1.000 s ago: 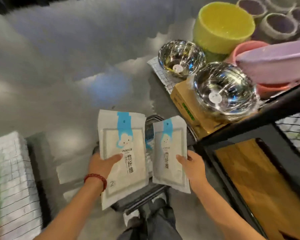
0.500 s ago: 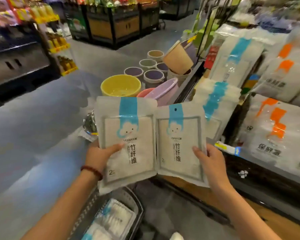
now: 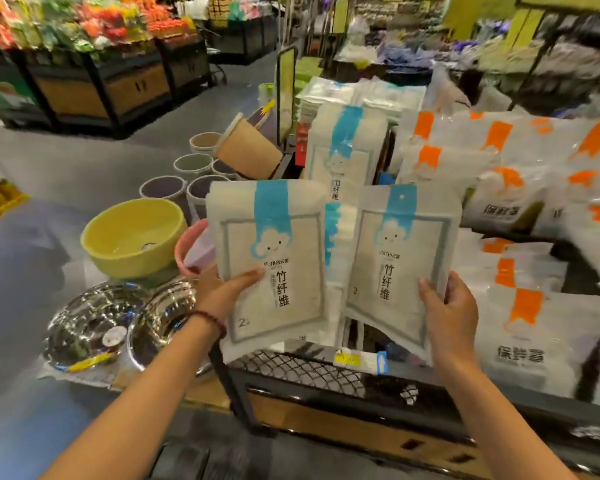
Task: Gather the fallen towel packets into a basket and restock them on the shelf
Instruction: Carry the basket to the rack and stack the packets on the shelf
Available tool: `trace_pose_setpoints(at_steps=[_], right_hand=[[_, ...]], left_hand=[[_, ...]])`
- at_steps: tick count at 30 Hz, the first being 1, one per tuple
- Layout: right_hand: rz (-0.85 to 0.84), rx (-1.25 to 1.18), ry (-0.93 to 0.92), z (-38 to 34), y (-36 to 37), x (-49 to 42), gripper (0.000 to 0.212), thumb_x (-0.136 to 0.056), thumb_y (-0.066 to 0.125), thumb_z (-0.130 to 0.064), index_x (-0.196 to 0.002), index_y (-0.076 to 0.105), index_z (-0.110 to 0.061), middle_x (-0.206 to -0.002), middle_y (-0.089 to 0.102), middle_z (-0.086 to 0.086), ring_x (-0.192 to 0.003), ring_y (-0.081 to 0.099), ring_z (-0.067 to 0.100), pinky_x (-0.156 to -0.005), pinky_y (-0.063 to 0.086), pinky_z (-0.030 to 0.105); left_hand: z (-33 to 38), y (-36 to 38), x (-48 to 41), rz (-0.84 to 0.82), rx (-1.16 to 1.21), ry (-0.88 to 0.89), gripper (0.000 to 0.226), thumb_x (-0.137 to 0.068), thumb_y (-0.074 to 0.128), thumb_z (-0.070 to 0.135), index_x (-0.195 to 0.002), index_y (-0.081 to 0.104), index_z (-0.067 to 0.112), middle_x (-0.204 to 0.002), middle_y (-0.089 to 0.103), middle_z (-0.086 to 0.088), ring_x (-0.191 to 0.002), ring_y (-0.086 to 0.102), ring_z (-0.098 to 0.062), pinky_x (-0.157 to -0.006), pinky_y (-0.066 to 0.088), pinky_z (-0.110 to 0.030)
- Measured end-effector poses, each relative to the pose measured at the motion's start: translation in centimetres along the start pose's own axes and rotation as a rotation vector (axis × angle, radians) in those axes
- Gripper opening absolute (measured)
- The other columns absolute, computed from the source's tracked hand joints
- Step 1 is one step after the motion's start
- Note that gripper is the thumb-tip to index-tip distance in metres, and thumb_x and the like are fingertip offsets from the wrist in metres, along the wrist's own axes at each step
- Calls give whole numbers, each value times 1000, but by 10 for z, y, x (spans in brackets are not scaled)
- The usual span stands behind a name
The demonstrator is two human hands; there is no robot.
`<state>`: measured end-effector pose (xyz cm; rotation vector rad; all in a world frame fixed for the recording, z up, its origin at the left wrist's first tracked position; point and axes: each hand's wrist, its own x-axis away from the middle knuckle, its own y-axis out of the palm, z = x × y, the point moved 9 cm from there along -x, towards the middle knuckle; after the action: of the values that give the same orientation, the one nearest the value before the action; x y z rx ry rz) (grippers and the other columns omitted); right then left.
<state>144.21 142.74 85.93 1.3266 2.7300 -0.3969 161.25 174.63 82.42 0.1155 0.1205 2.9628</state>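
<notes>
My left hand (image 3: 227, 289) grips a white towel packet with a blue stripe (image 3: 274, 244) by its lower left side. A second, matching towel packet (image 3: 400, 251) is gripped at its lower right by my right hand (image 3: 449, 308). Both packets are upright, side by side, held over the front edge of the shelf (image 3: 309, 367). Behind them on the shelf stands a stack of the same blue-striped packets (image 3: 343, 150). The basket is out of view.
Orange-striped white packets (image 3: 499, 188) fill the shelf to the right. On the floor at left sit a yellow basin (image 3: 132, 237), two steel bowls (image 3: 94, 323), a pink basin (image 3: 187, 244) and several small pots (image 3: 191, 164). Produce stands line the far aisle.
My view has swung up from the floor and basket to the shelf. Both hands have carried the two packets up and forward, over the shelf's front edge.
</notes>
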Motion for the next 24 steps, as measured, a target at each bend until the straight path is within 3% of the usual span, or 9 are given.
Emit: trace_pose_setpoints(at_steps=[2,4,8,11,14,17,20,22,24], right_hand=[[19,1,26,9,3,-9,10,-93,57,-22,-90,59,-32,-91,65,-6,-88,63,13,-71,51,31],[19,16,48,18,12,-15,10,-94,55,-23,-95,58,-33,-95,66,-5,-90,63,13,-73,53,31],[54,84,86,35,23,-21,9,-94,54,-24,-98,56,-32,-101,63,1,-95,61,18,-79,53,39],[128,96,97,43,26,-20,14,-93,55,-21,-91,56,-35,-96,63,-5,-88,60,10,-71,50,21],[205,141,95,47,25,-19,16,-91,59,-15,-91,57,-30,-85,61,-16,-81,57,0,-60,41,3],[206,174,110,53,27,-19,15,-90,60,-16,-84,56,-29,-81,61,-12,-77,59,11,-65,47,21],[223,185,108,54,27,-20,12,-90,60,-16,-88,57,-27,-83,62,-12,-79,59,13,-70,47,30],[249,185,92,50,25,-20,14,-90,60,-13,-91,58,-27,-82,61,-14,-77,58,9,-68,45,19],[273,173,81,45,23,-21,15,-90,59,-13,-97,58,-27,-83,60,-18,-77,57,-1,-60,40,3]], left_hand=[[-11,18,-24,-46,-25,10,37,-62,81,16,-95,65,20,-86,73,13,-80,71,-11,-62,58,-28],[-29,31,-47,-105,-44,-18,40,-60,81,19,-97,67,16,-89,74,3,-81,71,-17,-62,58,-29],[-81,53,-86,-231,-160,-107,37,-65,82,16,-98,67,15,-95,73,-5,-84,71,-17,-69,58,-33],[-115,64,-104,-280,-137,-186,30,-66,80,6,-90,67,19,-83,75,4,-76,71,-9,-63,56,-22],[-140,71,-113,-318,-142,-247,30,-70,78,6,-93,64,20,-78,73,14,-76,69,-1,-61,53,-14],[-162,73,-114,-319,-166,-306,34,-70,78,8,-98,62,17,-74,73,13,-76,68,-1,-58,51,-10],[-172,66,-111,-232,-363,-296,43,-64,85,16,-97,57,17,-83,68,6,-79,66,-9,-59,52,-15],[-172,61,-111,-222,-604,-260,50,-61,87,28,-97,54,18,-88,64,2,-82,63,-16,-69,54,-26],[-169,60,-112,-285,-821,-248,51,-60,85,42,-95,53,23,-86,61,5,-80,60,-16,-64,50,-27]])
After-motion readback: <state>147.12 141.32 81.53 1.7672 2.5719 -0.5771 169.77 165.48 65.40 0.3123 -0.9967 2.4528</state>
